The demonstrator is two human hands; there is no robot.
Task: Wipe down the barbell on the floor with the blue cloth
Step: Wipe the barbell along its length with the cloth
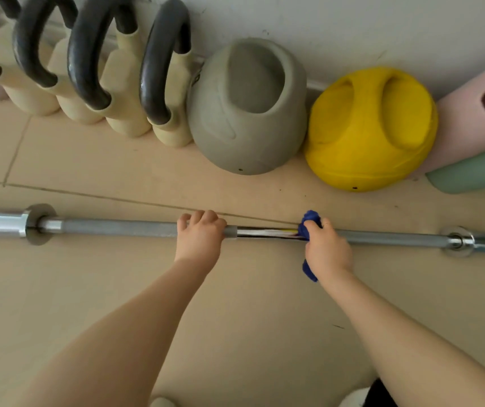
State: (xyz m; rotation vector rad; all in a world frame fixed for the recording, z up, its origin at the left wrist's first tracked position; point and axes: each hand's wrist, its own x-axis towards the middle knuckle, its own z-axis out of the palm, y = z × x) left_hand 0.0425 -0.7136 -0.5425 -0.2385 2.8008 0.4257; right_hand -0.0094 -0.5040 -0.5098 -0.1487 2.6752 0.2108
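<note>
On the beige tiled floor [235, 304], the long steel barbell [117, 229] lies crosswise just ahead. The left hand [198, 239] curls its fingers [203, 216] over the shaft, steadying it. The right hand [328, 249] is closed around the bunched blue cloth [308, 220], pressed onto the bar's polished middle. The bar looks heavy, rigid and liable to roll; the cloth soft. Beyond, a grey kettlebell [247, 113] sits against the wall.

We see the barbell [123, 228] lying flat on the tan floor [235, 304], running left to right with a steel collar near each end; its grey shaft turns shiny and mirror-like around the middle. The blue cloth [308, 223] is bunched around the shaft just right of that shiny stretch, one tail hanging on the near side.
</note>
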